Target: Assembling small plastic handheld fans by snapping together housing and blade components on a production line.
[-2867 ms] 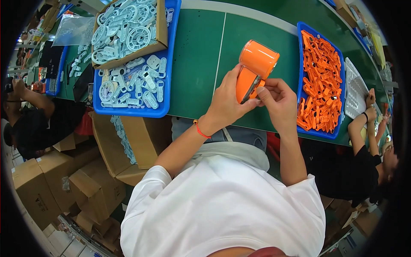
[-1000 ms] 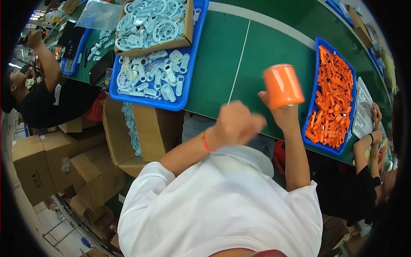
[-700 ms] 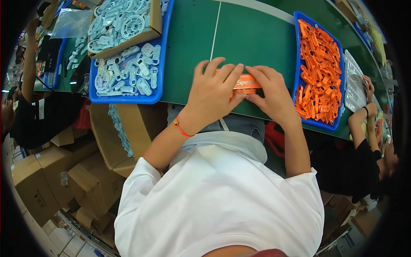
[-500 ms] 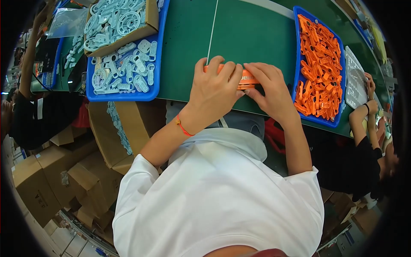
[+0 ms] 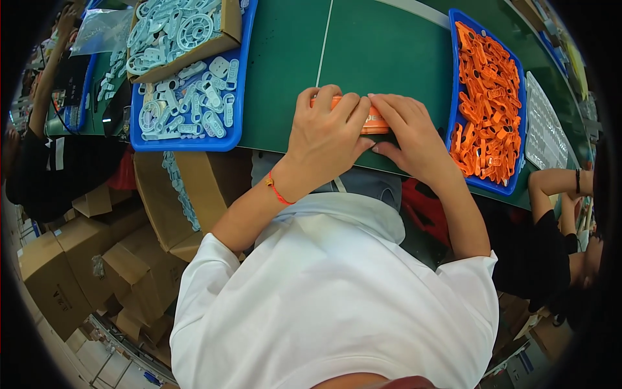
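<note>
Between my two hands, at the near edge of the green table, is an orange plastic piece (image 5: 375,123) with pale lettering on its face. My left hand (image 5: 329,126) is curled over its left part, fingers bent and thumb at the near side. My right hand (image 5: 409,133) grips the right end, fingertips on top and thumb below. Most of the piece is hidden under the fingers, so its full shape cannot be made out.
To the right a blue tray (image 5: 451,78) holds many orange plastic parts (image 5: 489,104). At left another blue tray (image 5: 188,144) carries pale blue parts and a cardboard box (image 5: 230,26) of more. An open carton (image 5: 155,201) stands below. Co-workers' arms (image 5: 557,185) show at both sides.
My right forearm has swung slightly outward to the right. Both hands stay on the orange piece. The co-worker's arm at right has drawn back from the clear sheet.
</note>
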`<state>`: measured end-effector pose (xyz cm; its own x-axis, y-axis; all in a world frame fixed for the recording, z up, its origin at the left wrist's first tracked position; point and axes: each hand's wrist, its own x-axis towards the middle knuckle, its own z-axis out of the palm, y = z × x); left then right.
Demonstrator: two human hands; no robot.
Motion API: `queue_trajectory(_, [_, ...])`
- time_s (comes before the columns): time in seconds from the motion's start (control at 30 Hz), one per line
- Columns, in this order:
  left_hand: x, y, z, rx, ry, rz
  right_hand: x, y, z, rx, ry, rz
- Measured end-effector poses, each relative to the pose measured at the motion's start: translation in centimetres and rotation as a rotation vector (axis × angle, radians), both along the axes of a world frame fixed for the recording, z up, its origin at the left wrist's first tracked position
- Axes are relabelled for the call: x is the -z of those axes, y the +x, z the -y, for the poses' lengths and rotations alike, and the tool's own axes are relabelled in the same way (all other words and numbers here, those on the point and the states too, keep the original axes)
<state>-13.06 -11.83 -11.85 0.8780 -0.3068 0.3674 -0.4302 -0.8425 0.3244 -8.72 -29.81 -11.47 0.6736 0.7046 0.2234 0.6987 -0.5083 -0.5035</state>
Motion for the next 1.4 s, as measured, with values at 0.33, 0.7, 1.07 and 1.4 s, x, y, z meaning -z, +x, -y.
queue_trajectory(0.33, [1.8, -0.8, 0.3, 0.076, -1.564, -0.362, -0.1, -1.1, -1.4, 0.289, 0.586, -0.951])
queue_trajectory(0.7, [1.1, 0.7, 0.5, 0.140, -1.682, -0.634, 0.0, -1.9, -2.8, 0.166, 0.817, -1.040])
queue_trajectory(1.07, [1.4, 1.3, -0.7, 0.055, -1.687, -0.643, 1.9, -2.1, -1.0, 0.405, 0.475, -0.446])
queue_trajectory(1.4, [1.5, 1.1, -0.6, 0.075, -1.676, -0.610, 2.2, -2.6, -1.1, 0.355, 0.458, -0.413])
